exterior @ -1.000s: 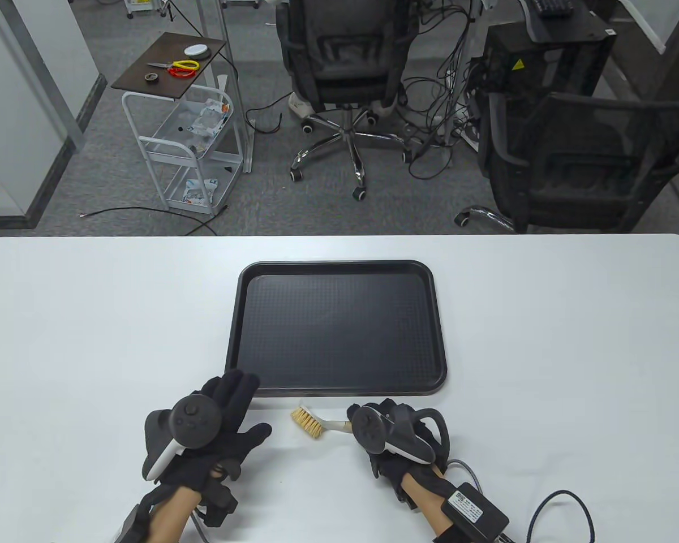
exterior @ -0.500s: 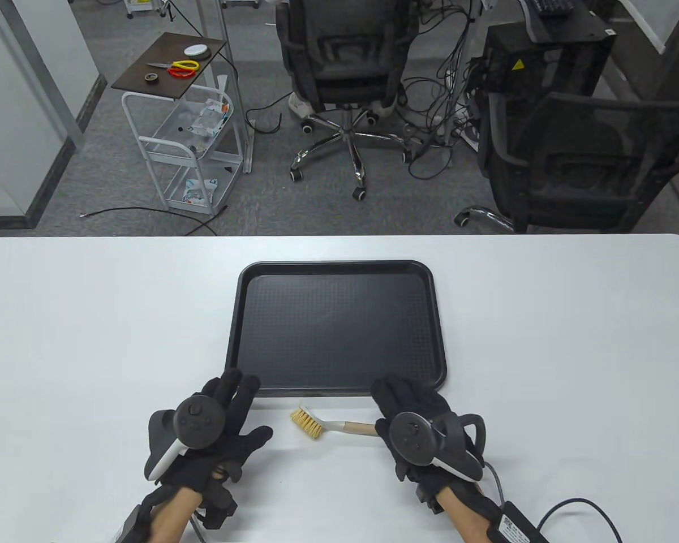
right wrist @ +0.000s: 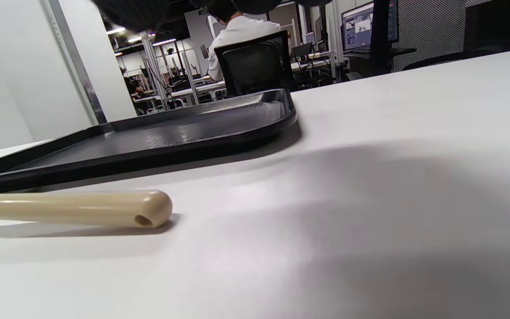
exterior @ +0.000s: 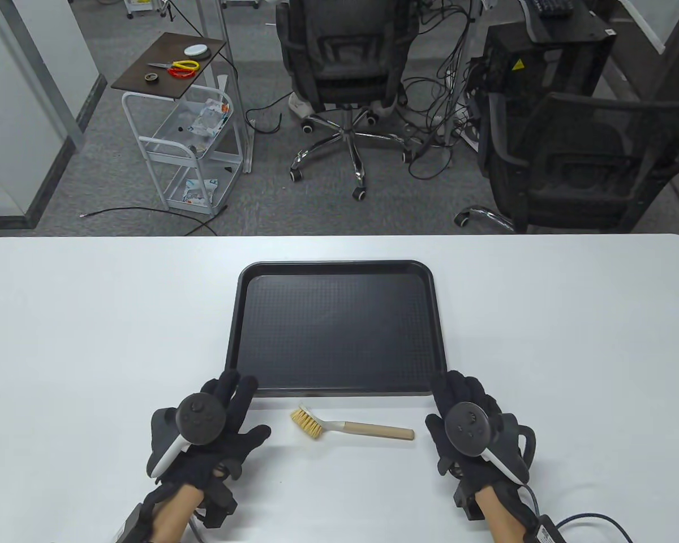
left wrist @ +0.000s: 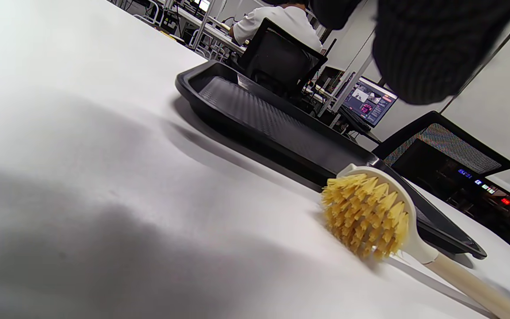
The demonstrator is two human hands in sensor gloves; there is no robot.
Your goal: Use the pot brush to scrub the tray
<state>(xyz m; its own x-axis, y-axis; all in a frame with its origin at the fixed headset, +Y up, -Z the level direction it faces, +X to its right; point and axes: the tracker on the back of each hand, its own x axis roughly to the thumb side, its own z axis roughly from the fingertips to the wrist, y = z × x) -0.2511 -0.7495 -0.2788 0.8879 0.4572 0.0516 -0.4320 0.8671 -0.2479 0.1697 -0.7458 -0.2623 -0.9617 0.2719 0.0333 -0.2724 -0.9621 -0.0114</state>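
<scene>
White table [exterior: 90, 317], office chairs behind. Tray [exterior: 336, 328] centre frame, bare. Brush [exterior: 351, 427] lies just below it, untouched. Left hand [exterior: 215, 435] and right hand [exterior: 469, 430] flat, fingers relaxed, either side of brush, holding nothing. Scrubbing not yet begun; grasp and scrub remain.

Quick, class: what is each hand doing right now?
Left hand: open, flat on the table, holding nothing.
Right hand: open, holding nothing; the pot brush lies free.
</scene>
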